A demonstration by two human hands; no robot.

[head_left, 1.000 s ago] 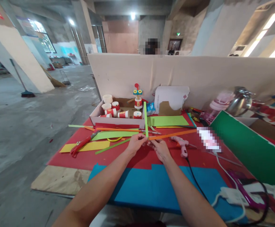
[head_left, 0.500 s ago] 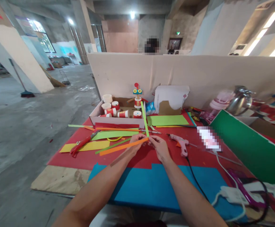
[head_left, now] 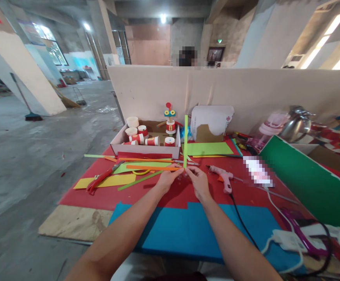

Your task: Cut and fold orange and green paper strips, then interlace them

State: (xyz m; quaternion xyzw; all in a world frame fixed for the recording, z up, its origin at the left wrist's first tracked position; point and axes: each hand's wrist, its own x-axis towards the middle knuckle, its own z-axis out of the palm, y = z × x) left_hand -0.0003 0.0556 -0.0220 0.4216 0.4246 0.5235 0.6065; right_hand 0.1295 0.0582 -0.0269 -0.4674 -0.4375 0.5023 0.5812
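Between the fingertips of both hands, an orange paper strip [head_left: 152, 168] and a light green paper strip [head_left: 185, 142] meet at one corner. The orange one points left and the green one points away from me, roughly at a right angle. My left hand [head_left: 168, 179] pinches the orange strip close to that corner. Pinched at the same joint, my right hand [head_left: 197, 181] grips the end of the green strip. Under the strips lie a yellow strip [head_left: 108, 180], a green sheet [head_left: 143, 166] and red-handled scissors [head_left: 102, 180]. A pink glue gun [head_left: 224, 177] rests right of my right hand.
A shallow box [head_left: 146, 151] holds paper cups and a cup figure [head_left: 170, 117]. Behind them rises a white partition [head_left: 152, 86]. Blue sheets [head_left: 184, 230] cover the near edge; a green board [head_left: 307, 183], kettle [head_left: 297, 123] and power cords stand at the right.
The orange strip has swung up from a slant to nearly level. The green strip has turned from leaning left to almost straight. Both hands keep their pinch at the corner.
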